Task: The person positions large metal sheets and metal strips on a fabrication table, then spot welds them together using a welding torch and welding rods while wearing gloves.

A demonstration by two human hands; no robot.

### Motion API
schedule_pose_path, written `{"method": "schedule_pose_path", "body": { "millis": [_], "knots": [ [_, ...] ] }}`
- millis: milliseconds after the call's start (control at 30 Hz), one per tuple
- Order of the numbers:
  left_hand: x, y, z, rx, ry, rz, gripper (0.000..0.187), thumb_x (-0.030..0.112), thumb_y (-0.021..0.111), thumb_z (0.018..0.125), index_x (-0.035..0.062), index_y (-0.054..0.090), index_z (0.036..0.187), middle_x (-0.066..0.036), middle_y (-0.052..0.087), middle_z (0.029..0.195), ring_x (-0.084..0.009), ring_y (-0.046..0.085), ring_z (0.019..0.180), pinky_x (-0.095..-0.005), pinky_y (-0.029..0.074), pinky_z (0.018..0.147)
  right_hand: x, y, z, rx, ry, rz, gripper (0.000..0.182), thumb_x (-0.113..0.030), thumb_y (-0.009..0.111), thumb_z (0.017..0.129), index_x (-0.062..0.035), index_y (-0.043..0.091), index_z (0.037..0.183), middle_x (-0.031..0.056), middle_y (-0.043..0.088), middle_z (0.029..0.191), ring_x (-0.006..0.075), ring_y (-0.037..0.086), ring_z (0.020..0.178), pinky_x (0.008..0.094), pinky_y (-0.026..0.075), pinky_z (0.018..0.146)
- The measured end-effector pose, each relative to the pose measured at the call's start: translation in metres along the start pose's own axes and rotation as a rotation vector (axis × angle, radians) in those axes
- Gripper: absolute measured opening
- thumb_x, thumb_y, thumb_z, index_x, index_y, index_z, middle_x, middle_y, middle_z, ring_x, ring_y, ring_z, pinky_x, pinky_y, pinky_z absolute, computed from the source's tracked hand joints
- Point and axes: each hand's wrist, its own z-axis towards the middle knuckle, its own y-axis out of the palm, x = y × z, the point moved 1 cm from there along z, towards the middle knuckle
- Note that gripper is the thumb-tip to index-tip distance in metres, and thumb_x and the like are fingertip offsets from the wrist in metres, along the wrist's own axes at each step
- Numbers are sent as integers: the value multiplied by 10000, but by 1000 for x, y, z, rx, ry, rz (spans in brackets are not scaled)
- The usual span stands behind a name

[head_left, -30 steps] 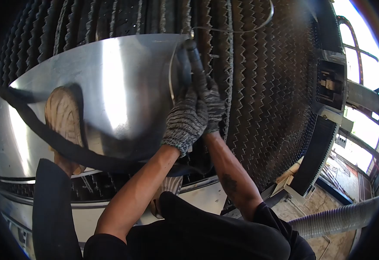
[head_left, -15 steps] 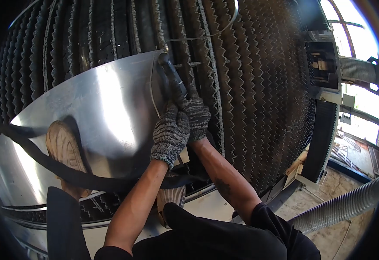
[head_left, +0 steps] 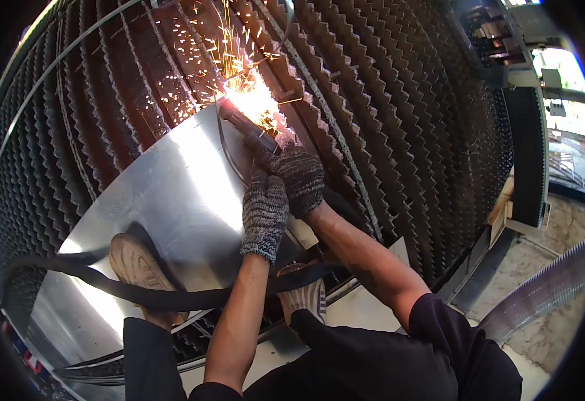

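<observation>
Both my hands wear grey-and-black knitted gloves. My right hand (head_left: 299,179) is wrapped round the handle of a dark handheld torch (head_left: 251,129). Just below and to the left, my left hand (head_left: 266,215) is closed at the rear of the same torch, its fingers partly hidden. Bright sparks (head_left: 249,93) burst from the torch tip at the top corner of a shiny curved metal sheet (head_left: 152,180). A thin cable (head_left: 227,150) loops along the torch's left side. The glare hides the tip itself.
Jagged toothed metal slats (head_left: 399,147) lie under and around the sheet. One shoe (head_left: 142,267) stands on the sheet; another shoe (head_left: 306,297) is below my hands. A thick black hose (head_left: 139,294) crosses in front of my legs. A ribbed duct (head_left: 540,287) runs at lower right.
Sparks and bright glare now come from the torch tip, where there were none before. My view has turned a little, shifting the sheet and the shoes right. Both hands keep their hold.
</observation>
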Motion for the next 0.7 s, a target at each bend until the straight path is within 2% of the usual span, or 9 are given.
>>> {"method": "schedule_pose_path", "body": {
  "millis": [33, 167, 233, 267, 300, 333, 433, 633, 700],
  "knots": [
    [-1, 1, 0, 0, 4, -71, 430, 204, 502, 1000, -52, 526, 1345, -231, 634, 1254, -333, 604, 1147, -377, 451, 1006, 1, 1, -2, 59, -101, -57, 361, -357, 611, 864, -178, 661, 1174, 129, 636, 782, 324, 659, 802, 463, 519, 684],
    [-6, 1, -1, -55, 6, -226, 427, 153, 529, 993, -34, 508, 1375, -136, 630, 1282, -232, 587, 1133, -311, 444, 1001, 0, -7, -11, -19, -59, -28, 382, -332, 609, 867, -168, 635, 1211, 126, 645, 790, 326, 654, 808, 462, 515, 678],
    [5, -8, -4, -66, 16, -375, 415, 174, 550, 1000, 4, 521, 1377, -97, 628, 1276, -217, 590, 1137, -319, 450, 1011, 2, -15, -16, -31, -10, 156, 391, -279, 608, 864, -158, 614, 1236, 137, 664, 913, 333, 658, 835, 456, 521, 691],
    [7, -12, -6, -56, -62, -759, 442, 243, 574, 999, 25, 520, 1380, -103, 638, 1242, -217, 613, 1116, -327, 483, 980, 6, -7, -17, 70, -115, 124, 462, -181, 645, 827, -141, 593, 1284, 153, 658, 1081, 343, 665, 885, 450, 534, 709],
    [7, -17, -10, -42, -145, -1143, 474, 313, 599, 998, 47, 518, 1382, -109, 649, 1208, -217, 637, 1095, -335, 516, 948, 1, -19, -20, 72, -115, 129, 462, -181, 645, 827, -141, 593, 1284, 153, 658, 1081, 343, 665, 885, 450, 534, 709],
    [6, -26, -14, -15, -266, -1189, 467, 306, 653, 977, 65, 506, 1349, -64, 640, 1156, -156, 637, 1055, -310, 549, 887, -11, -42, -25, 38, -123, 211, 526, -143, 663, 805, -137, 571, 1323, 156, 642, 1149, 350, 665, 912, 452, 539, 726],
    [23, -50, -24, 32, -355, -1068, 277, 217, 642, 982, 77, 584, 1213, -78, 650, 1129, -205, 642, 1059, -365, 558, 920, -27, -66, -30, -61, -138, 297, 643, -83, 684, 771, -134, 526, 1392, 164, 628, 1220, 365, 663, 951, 455, 548, 757],
    [11, -65, -24, 238, -288, -1013, 336, 292, 690, 954, 76, 579, 1187, -61, 658, 1053, -194, 650, 900, -377, 575, 830, -59, -91, -21, -80, -189, 420, 673, -35, 678, 778, -128, 508, 1423, 168, 635, 1221, 379, 663, 968, 436, 559, 806],
    [7, -70, -23, 254, -456, -1360, 367, 355, 693, 943, 91, 570, 1167, -44, 654, 1013, -212, 655, 872, -389, 573, 831, -66, -98, -16, -96, -199, 446, 631, -33, 682, 798, -117, 530, 1405, 173, 645, 1218, 374, 667, 984, 422, 561, 825]
  ]
}}
